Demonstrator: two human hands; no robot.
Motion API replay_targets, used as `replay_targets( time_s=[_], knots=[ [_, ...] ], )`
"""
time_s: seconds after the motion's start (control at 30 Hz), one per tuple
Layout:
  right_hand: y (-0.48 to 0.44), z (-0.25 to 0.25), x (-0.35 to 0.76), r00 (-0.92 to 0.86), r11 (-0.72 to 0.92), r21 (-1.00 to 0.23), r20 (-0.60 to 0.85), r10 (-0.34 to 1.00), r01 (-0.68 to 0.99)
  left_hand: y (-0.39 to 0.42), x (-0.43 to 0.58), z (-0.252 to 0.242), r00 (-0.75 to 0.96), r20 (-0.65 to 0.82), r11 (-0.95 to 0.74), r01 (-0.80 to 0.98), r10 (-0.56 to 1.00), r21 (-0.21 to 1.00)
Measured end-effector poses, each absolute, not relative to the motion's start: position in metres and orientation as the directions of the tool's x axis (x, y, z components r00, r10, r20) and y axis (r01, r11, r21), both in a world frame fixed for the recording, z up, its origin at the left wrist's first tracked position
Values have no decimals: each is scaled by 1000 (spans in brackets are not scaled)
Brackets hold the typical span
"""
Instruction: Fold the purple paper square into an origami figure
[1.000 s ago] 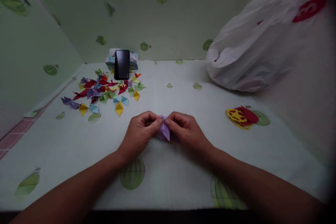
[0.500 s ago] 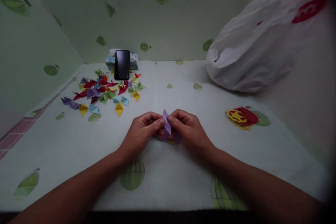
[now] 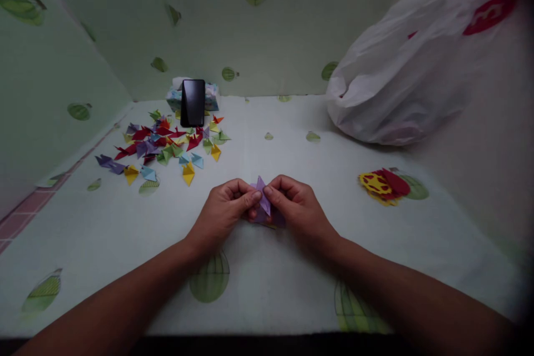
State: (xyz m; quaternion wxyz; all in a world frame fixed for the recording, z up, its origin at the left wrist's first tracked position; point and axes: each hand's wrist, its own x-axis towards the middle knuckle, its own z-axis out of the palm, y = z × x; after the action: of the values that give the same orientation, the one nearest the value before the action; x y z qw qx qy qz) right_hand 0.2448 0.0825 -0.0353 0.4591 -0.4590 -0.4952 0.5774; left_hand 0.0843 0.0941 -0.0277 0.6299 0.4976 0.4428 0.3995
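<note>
Between my hands is a small piece of purple origami paper (image 3: 264, 203), folded into a narrow diamond with a pointed top. My left hand (image 3: 227, 206) pinches its left side between thumb and fingers. On the right side, my right hand (image 3: 298, 203) grips it the same way. Just beneath the fingers lies a stack of paper sheets (image 3: 273, 221), purple on top with a bit of yellow at the edge; the hands partly hide it. Folded paper cranes (image 3: 167, 144) in several colours are heaped at the left of the table.
A black phone (image 3: 193, 103) leans on a tissue box (image 3: 212, 97) behind the cranes. Yellow and red paper cutouts (image 3: 384, 185) lie at the right. A large white plastic bag (image 3: 396, 72) stands at the back right, by the wall.
The purple folded paper has tipped slightly, and a purple flap now shows behind it at the left. Both hands keep their pinch, nearly in place.
</note>
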Motion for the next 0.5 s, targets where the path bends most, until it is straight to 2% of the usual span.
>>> replay_targets(
  time_s=[0.3, 0.5],
  knots=[
    [83, -32, 245, -94, -28, -998, -22, 995, -61, 93, 86, -29, 322, -241, 304, -162, 916, 939],
    [82, -32, 244, -102, -59, -993, -48, 994, -106, 94, 86, -29, 316, -237, 292, -139, 919, 946]
  ],
)
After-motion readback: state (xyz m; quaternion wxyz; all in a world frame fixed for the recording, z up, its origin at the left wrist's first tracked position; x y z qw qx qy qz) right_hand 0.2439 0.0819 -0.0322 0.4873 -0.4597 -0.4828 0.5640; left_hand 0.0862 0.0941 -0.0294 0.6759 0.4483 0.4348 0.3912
